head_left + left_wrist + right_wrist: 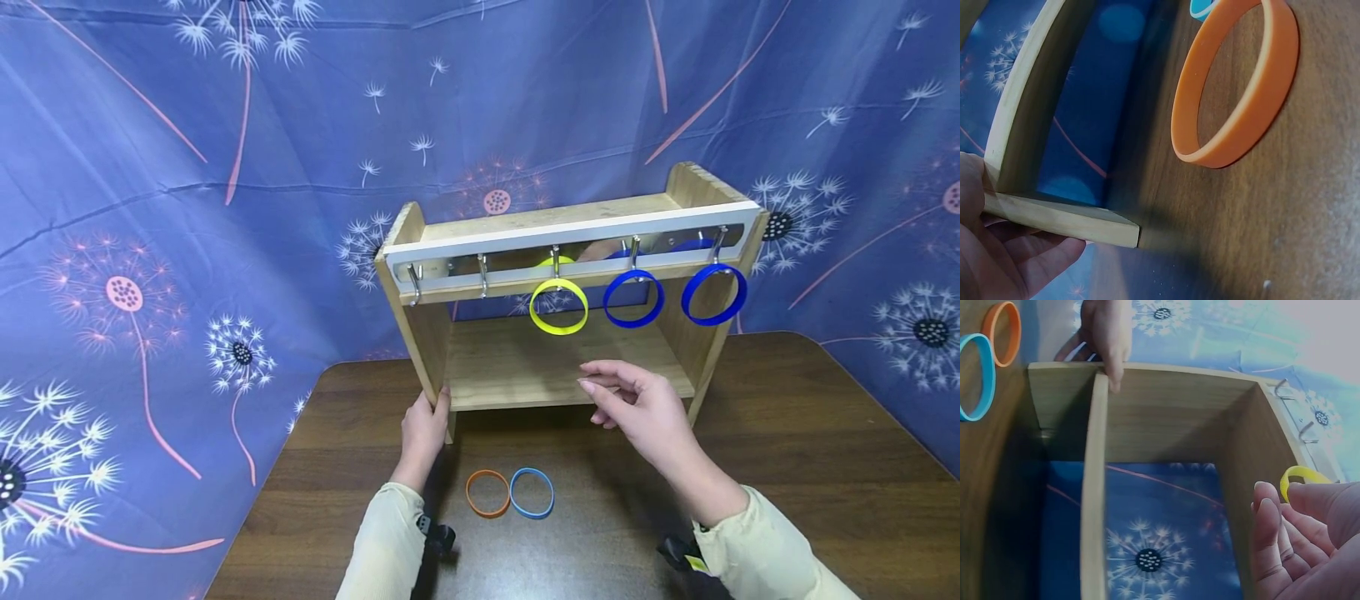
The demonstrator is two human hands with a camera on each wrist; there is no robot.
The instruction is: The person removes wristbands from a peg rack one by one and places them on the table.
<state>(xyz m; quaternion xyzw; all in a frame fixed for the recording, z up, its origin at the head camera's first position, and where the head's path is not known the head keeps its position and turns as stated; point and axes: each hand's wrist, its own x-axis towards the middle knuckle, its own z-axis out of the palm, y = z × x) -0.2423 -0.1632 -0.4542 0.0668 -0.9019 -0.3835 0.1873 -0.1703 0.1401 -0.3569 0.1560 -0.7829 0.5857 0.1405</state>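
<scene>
My left hand [423, 429] grips the lower left side panel of a wooden rack [411, 333], its thumb at the lower shelf's front edge. In the left wrist view, fingers [1054, 256] lie against the panel's outer face. Just ahead of the lower shelf, my right hand [645, 412] hovers with fingers loosely bent and nothing between them. A yellow silicone wristband [558, 331] hangs from the middle hook, and two dark blue wristbands [633, 323] hang on the hooks right of it. On the table lie an orange wristband [487, 515] and a light blue wristband [532, 515], side by side.
Two bare hooks [483, 275] are at the left of the rack's metal strip. The rack stands on a brown wooden table [810, 483]. Close behind it hangs a blue cloth [315, 167] with dandelion prints.
</scene>
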